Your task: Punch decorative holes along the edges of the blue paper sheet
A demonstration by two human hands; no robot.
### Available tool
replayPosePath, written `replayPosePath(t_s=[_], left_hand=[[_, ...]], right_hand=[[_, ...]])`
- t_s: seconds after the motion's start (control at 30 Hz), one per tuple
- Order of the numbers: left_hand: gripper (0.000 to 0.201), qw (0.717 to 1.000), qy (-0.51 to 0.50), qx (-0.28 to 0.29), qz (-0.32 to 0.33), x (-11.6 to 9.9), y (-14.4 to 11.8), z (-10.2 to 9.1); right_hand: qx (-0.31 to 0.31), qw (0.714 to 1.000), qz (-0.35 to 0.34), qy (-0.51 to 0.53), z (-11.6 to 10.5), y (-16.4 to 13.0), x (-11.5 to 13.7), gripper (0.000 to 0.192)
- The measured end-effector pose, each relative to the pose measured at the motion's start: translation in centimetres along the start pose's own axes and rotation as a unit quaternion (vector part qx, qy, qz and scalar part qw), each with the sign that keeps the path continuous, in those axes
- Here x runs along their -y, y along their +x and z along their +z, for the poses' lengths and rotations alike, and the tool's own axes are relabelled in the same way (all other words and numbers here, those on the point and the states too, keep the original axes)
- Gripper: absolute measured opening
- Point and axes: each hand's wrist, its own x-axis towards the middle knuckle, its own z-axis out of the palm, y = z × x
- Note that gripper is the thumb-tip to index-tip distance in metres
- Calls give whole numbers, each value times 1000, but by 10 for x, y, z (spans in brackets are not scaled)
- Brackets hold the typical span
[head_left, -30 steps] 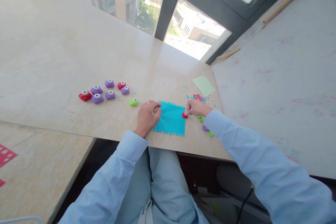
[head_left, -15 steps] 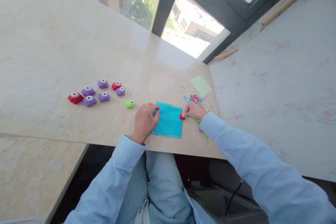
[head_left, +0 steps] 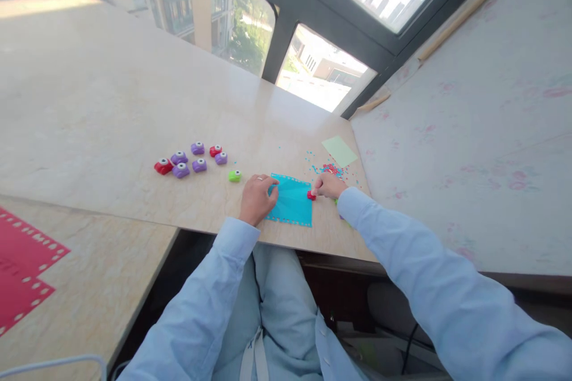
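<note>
Both hands unmoved: left hand (head_left: 256, 197) flat on blue paper (head_left: 291, 200), right hand (head_left: 328, 185) on red punch (head_left: 310, 195)

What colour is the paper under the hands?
Bright turquoise blue, the square paper with holes punched along its edges; the head view shows it.

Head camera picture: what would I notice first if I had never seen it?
Probably the bright blue paper at the table's near edge, held flat by the left hand while the right hand presses a small red punch at its right edge. To the left sits a cluster of little purple and red punches.
</note>
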Motion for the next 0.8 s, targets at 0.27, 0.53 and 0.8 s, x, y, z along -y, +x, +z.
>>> replayPosePath(t_s=[0.27, 0.53, 0.8], left_hand=[[28, 985, 123, 97, 75, -1, -4, 6], [25, 985, 129, 94, 71, 0, -1, 4], [24, 987, 120, 80, 64, -1, -1, 4]], right_hand=[[-114, 990, -87, -11, 6, -32, 16, 20], [-141, 988, -67, -23, 11, -34, -24, 19], [-192, 963, -147, 122, 39, -74, -42, 17]])
